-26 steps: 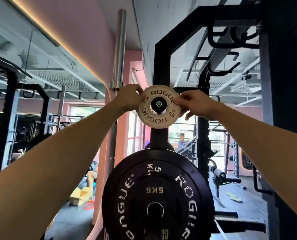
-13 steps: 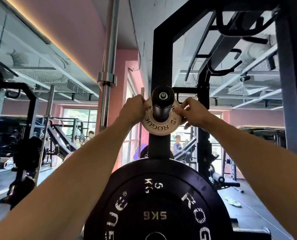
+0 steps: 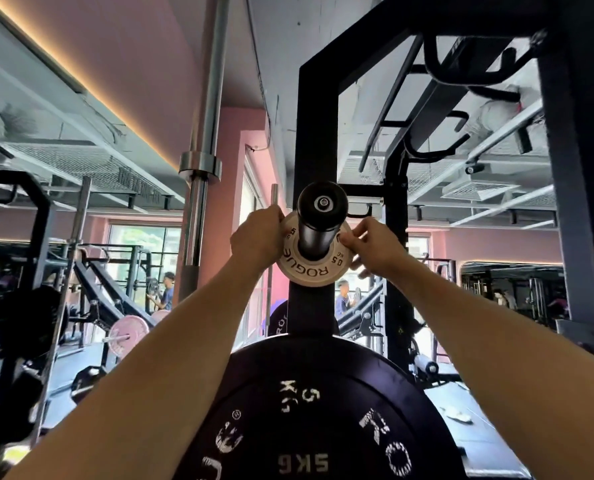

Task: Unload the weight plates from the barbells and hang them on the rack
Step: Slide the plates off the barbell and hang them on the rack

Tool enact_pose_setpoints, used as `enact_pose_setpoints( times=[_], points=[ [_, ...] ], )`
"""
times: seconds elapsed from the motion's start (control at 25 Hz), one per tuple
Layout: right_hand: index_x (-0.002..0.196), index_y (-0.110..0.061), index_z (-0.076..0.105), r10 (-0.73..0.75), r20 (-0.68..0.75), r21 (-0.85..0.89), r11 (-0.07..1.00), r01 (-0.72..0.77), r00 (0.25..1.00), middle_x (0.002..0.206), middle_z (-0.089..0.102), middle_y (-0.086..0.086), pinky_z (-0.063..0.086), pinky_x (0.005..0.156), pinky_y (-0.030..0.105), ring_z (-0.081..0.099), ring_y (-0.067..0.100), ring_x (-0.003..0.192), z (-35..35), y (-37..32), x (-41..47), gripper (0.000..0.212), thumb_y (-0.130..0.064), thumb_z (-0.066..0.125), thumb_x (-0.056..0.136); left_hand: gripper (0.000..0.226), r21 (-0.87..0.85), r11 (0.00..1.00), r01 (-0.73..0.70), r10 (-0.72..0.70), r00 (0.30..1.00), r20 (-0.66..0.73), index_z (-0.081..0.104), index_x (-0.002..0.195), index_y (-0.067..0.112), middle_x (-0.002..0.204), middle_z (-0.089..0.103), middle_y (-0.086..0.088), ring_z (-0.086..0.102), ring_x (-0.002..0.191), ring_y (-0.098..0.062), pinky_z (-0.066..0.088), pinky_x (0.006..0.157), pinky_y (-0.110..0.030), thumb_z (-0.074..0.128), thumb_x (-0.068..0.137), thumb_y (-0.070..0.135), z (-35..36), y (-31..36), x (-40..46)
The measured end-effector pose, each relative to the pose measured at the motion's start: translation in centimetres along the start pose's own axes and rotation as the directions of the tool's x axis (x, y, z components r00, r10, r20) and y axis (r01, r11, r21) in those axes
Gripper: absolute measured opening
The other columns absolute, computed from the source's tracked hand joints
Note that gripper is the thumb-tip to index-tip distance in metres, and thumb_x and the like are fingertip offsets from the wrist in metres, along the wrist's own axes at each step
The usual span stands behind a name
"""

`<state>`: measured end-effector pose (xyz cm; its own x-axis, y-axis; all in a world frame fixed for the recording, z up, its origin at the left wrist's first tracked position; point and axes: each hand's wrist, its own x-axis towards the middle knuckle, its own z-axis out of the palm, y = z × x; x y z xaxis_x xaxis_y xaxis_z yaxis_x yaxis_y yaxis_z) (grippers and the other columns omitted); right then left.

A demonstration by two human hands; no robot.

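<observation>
Plate [image 3: 314,263] now deeper on peg [image 3: 318,216] — hands, left [image 3: 257,239] and right [image 3: 370,245], pinch its rim.

The storage peg [image 3: 318,220] is ringed by the small 0.5 kg Rogue plate [image 3: 314,261], whose left and right rims are taken up by the left hand [image 3: 255,237] and right hand [image 3: 370,244]. Passage below is blocked by the black 5 kg plate [image 3: 309,410], and behind by the rack upright [image 3: 314,133]. Open air is left between this upright and the vertical barbell [image 3: 202,168] to the left.
</observation>
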<state>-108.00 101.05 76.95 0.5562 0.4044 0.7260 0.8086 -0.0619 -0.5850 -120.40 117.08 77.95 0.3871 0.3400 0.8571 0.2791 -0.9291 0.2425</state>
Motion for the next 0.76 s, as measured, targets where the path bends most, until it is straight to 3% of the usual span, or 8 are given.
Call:
enact_pose_setpoints(
  times=[0.12,0.2,0.28,0.36,0.52,0.76],
  points=[
    [0.097,-0.013,0.046,0.083,-0.022,-0.052,0.995,-0.084,0.996,0.097,0.067,0.016,0.051,0.054,0.032,0.060,0.026,0.072,0.8,0.4,-1.9,0.022,-0.030,0.060,0.095,0.025,0.085,0.996,0.003,-0.008,0.998,0.060,0.057,0.117,0.022,0.109,0.066,-0.005,0.062,0.101,-0.030,0.049,0.083,-0.040,0.054,0.096,0.035,-0.6,-0.3,-2.2],
    [0.120,-0.011,0.050,0.114,0.077,-0.180,0.979,-0.099,0.990,0.110,0.064,0.012,0.048,0.070,0.034,0.055,0.023,0.085,0.4,1.0,-4.1,0.037,-0.031,0.065,0.092,0.052,0.118,0.993,-0.010,-0.009,0.987,0.160,0.042,0.142,0.030,0.124,0.062,-0.008,0.059,0.112,-0.032,0.049,0.087,-0.042,0.060,0.094,0.039,-1.0,-1.3,-4.2],
    [0.138,-0.010,0.043,0.151,0.191,-0.302,0.949,-0.088,0.970,0.125,0.059,0.013,0.047,0.087,0.037,0.055,0.023,0.097,-0.5,1.5,-6.9,0.058,-0.035,0.066,0.091,0.071,0.104,0.995,-0.007,-0.018,0.971,0.237,0.026,0.150,0.029,0.129,0.058,-0.013,0.056,0.118,-0.034,0.049,0.091,-0.045,0.063,0.091,0.043,-1.4,-1.9,-6.4],
    [0.140,-0.010,0.041,0.155,0.228,-0.328,0.942,-0.074,0.961,0.133,0.055,0.013,0.044,0.097,0.036,0.056,0.025,0.110,-1.5,1.5,-9.9,0.061,-0.038,0.065,0.091,0.075,0.067,0.998,0.016,-0.034,0.960,0.278,0.026,0.150,0.026,0.128,0.057,-0.014,0.055,0.118,-0.035,0.048,0.093,-0.046,0.061,0.089,0.053,-1.6,-2.1,-8.6],
    [0.139,-0.014,0.046,0.133,0.286,-0.414,0.910,-0.003,0.949,0.135,0.055,0.009,0.037,0.096,0.025,0.053,0.024,0.123,-4.1,1.3,-15.7,0.056,-0.038,0.064,0.091,0.069,0.017,1.000,0.018,-0.024,0.904,0.426,0.047,0.135,0.026,0.128,0.060,-0.009,0.055,0.118,-0.028,0.046,0.098,-0.042,0.059,0.081,0.067,-3.9,-0.4,-14.0],
    [0.136,-0.022,0.051,0.169,0.368,-0.483,0.875,0.033,0.914,0.138,0.053,0.006,0.040,0.106,0.040,0.051,0.025,0.126,-8.4,1.1,-23.3,0.056,-0.049,0.063,0.088,0.060,-0.128,0.989,0.067,0.003,0.876,0.483,0.058,0.122,0.033,0.123,0.062,0.003,0.057,0.111,-0.018,0.044,0.100,-0.038,0.062,0.076,0.072,-7.3,4.6,-23.0]
  ],
)
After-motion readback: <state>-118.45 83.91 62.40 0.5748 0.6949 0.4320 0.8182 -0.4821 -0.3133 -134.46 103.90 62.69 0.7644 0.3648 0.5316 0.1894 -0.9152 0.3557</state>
